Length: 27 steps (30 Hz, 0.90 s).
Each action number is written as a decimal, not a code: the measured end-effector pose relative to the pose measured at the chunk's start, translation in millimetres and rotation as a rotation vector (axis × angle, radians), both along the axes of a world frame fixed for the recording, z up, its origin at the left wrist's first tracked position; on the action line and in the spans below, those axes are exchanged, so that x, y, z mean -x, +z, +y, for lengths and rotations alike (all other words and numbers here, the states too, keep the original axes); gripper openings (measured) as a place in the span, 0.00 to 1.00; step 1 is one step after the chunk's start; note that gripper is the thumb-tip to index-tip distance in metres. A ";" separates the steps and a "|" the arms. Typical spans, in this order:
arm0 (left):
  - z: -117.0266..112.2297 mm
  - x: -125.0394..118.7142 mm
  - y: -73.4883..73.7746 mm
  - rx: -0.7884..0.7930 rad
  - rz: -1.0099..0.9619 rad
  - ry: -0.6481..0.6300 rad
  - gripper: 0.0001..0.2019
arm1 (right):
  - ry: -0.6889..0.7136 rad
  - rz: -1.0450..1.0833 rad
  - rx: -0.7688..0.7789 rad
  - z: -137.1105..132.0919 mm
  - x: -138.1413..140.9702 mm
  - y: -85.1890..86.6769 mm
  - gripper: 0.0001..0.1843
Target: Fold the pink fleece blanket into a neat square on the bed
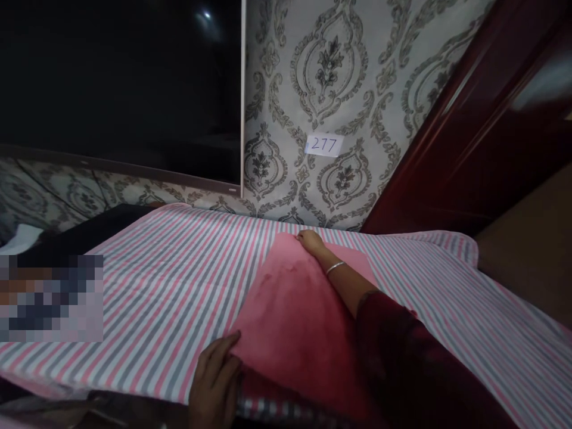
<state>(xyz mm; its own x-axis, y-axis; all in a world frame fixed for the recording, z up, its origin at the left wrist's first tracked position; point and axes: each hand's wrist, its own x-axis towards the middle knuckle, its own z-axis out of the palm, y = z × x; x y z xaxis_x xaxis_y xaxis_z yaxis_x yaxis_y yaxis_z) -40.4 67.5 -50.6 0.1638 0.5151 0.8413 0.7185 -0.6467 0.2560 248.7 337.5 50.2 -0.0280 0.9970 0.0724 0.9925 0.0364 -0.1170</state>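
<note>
A pink cloth [290,310] lies spread on a striped cloth with pink, grey and white lines. Faint wrinkles and darker patches show on its surface. My left hand [214,375] is at the cloth's near left corner, its fingers closed on the edge. Farther off, my right hand [310,241] pinches the far edge of the pink cloth, left of its far right corner. The right forearm, with a silver bangle and a dark red sleeve, crosses over the cloth and hides part of its right side.
The striped cloth [179,286] covers the table against a patterned wall. A large black screen [120,89] hangs at upper left. A paper label reading 277 [324,145] is on the wall. Dark red wooden furniture [447,137] stands at right. A blurred-out patch lies at left.
</note>
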 end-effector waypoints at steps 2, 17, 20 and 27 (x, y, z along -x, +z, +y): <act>-0.8 -0.5 5.0 0.034 -0.009 -0.013 0.09 | 0.020 0.007 -0.004 -4.2 -3.3 3.7 0.17; -15.5 -77.9 51.8 -0.024 0.240 -0.125 0.08 | -0.073 0.049 -0.069 -82.7 -106.2 14.8 0.18; -20.6 -92.1 54.6 -0.070 0.244 -0.161 0.12 | -0.121 0.070 -0.100 -78.7 -104.0 14.2 0.17; -39.9 -82.5 46.1 -0.098 0.201 -0.214 0.10 | -0.273 0.127 -0.139 -60.9 -105.7 2.0 0.18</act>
<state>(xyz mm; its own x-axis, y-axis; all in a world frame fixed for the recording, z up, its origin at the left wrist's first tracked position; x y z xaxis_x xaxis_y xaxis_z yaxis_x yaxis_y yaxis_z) 42.1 27.6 -4.4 0.4278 0.3695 0.8249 0.5935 -0.8032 0.0520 354.3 276.7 52.3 0.2572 0.9466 0.1942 0.9456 -0.2051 -0.2527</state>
